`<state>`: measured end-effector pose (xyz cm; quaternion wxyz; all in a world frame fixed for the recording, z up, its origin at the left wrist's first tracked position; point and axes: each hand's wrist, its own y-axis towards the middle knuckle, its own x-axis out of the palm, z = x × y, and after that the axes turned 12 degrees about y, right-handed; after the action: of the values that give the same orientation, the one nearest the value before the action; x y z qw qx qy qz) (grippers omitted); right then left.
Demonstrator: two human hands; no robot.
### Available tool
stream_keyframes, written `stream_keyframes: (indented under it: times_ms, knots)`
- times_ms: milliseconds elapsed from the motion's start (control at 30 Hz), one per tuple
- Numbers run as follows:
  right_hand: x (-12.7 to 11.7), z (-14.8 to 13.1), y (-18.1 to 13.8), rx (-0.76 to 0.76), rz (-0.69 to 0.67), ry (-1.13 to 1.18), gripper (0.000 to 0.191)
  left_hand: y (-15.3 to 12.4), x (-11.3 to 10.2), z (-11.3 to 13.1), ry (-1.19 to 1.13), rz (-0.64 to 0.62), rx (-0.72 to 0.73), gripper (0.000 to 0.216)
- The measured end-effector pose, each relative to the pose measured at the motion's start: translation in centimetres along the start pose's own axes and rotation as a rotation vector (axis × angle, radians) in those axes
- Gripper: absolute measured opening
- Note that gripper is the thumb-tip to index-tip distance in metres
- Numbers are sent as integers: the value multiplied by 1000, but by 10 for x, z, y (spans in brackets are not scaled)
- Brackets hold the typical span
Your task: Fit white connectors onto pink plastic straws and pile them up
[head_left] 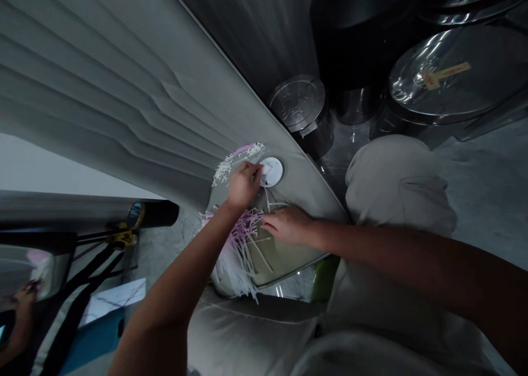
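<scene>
My left hand [244, 184] reaches forward with its fingers pinched at the edge of a small round white dish [272, 171] on a grey tray [289, 258]. Whether anything is between the fingertips I cannot make out. My right hand [289, 225] lies knuckles up on the tray, fingers curled onto a heap of thin white and pink strips [243, 238]. A second patch of short white pieces [231, 164] sits just beyond my left hand.
Several steel lidded canisters stand at the upper right, the nearest one [301, 109] just behind the dish. A large steel lid [454, 76] carries a yellow tag. A grey cloth-covered lump [396, 183] lies right of the tray. Another person's hand [20, 302] shows at far left.
</scene>
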<state>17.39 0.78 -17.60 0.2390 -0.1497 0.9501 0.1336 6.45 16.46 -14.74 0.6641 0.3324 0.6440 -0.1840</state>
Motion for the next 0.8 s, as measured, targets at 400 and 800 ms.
stream_keyframes:
  times_ms: [400, 800]
  knots:
    - [-1, -1, -1, 21, -11, 4, 24, -2, 1, -3, -20, -26, 8, 22]
    - [-2, -2, 0, 18, -24, 6, 25, 4, 4, -3, -16, -70, 27, 20]
